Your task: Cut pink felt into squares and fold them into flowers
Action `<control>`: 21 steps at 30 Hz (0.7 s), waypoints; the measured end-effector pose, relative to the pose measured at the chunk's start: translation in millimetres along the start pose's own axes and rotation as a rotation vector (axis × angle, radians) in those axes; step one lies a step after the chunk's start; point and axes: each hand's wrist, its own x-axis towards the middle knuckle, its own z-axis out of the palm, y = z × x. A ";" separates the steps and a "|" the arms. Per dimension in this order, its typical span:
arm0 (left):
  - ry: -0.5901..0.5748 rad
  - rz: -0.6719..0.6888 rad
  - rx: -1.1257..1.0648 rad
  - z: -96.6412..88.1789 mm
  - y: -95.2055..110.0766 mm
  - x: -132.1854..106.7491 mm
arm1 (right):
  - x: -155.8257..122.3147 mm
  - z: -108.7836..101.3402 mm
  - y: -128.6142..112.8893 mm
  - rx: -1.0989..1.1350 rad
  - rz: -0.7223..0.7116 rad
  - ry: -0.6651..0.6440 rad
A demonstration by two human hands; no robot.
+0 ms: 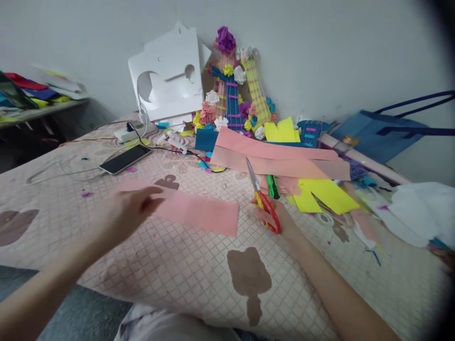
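Observation:
A strip of pink crepe-like paper (202,213) lies flat on the patterned tablecloth in front of me. Over its left end is my left hand (137,206), fingers curved and a little apart, with no grip on the paper showing; whether the fingertips touch it I cannot tell. My right hand (267,213) is wrapped around red and yellow scissors (265,201), their blades pointing up and away from me. Just beyond that hand lies a green box cutter (273,186). Longer pink strips (277,151) are spread further back.
Yellow sheets (320,195), paper scraps and a white bag (423,213) crowd the right side. A phone (126,159), cables, a power strip (135,132) and a glue gun (174,142) lie back left. Decorated paper-flower pieces (232,102) and white board (168,76) lean on the wall.

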 end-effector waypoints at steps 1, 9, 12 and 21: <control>-0.021 0.143 -0.070 6.6 23.9 3.9 | -0.8 1.0 -0.7 -0.001 0.004 0.000; -0.312 0.909 -0.125 89.1 122.0 26.7 | -3.2 0.3 -1.3 0.009 -0.024 0.003; -0.334 0.857 -0.102 107.3 121.5 22.1 | -1.4 -2.1 4.1 0.013 -0.030 -0.010; -0.463 0.753 -0.223 101.1 118.6 40.0 | -4.6 -1.9 -2.0 -0.001 -0.042 0.009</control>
